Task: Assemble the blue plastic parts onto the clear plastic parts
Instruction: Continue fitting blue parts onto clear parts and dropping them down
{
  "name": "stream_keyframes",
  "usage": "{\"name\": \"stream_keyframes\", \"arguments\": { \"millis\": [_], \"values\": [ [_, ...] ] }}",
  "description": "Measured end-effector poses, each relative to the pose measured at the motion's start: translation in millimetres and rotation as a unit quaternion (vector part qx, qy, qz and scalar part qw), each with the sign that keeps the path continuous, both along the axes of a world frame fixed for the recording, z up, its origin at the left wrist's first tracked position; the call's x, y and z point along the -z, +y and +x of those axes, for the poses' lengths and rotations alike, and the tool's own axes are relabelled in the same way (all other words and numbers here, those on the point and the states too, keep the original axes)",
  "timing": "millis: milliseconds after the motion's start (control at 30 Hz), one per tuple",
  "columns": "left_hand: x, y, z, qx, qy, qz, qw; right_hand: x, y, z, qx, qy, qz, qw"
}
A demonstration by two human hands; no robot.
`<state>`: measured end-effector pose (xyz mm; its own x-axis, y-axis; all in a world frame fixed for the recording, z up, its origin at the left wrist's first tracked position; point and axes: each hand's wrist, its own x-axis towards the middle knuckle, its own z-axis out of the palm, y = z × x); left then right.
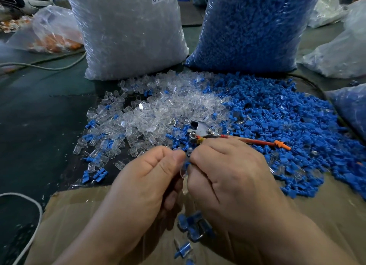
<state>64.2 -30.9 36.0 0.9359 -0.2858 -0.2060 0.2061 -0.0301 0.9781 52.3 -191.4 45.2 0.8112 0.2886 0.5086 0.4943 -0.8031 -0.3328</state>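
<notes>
My left hand (pixel 146 183) and my right hand (pixel 227 177) meet fingertip to fingertip over the near table edge. Between them sits a small clear plastic part (pixel 183 172) with a blue plastic part (pixel 187 163) at its top; both hands pinch this pair, and fingers hide most of it. A heap of loose clear parts (pixel 158 110) lies behind the hands. To its right spreads a heap of loose blue parts (pixel 281 116). Several joined blue-and-clear pieces (pixel 193 225) lie on the cardboard below my hands.
A big bag of clear parts (pixel 128 31) and a big bag of blue parts (pixel 251 27) stand at the back. A metal tool with an orange handle (pixel 217 136) lies just past my right hand. Brown cardboard (pixel 75 215) covers the near edge. More bags sit left and right.
</notes>
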Motion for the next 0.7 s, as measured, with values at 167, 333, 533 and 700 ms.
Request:
{"name": "stream_keyframes", "arguments": {
  "millis": [167,333,533,700],
  "values": [
    [5.4,7.5,-0.3,0.028,-0.201,0.095,0.975,-10.9,1.8,-4.3,0.012,0.427,0.318,0.847],
    [-1.6,30.3,6.5,0.036,-0.251,0.183,0.950,-14.2,-13.3,2.6,0.031,0.443,0.195,0.875],
    [-1.7,34.1,11.0,0.203,-0.243,0.356,0.879,0.3,-11.3,0.3,0.110,0.249,-0.089,0.958],
    [2.2,32.2,13.8,0.093,-0.280,0.405,0.866,12.3,-5.7,2.0,0.127,0.203,-0.143,0.960]
  ]
}}
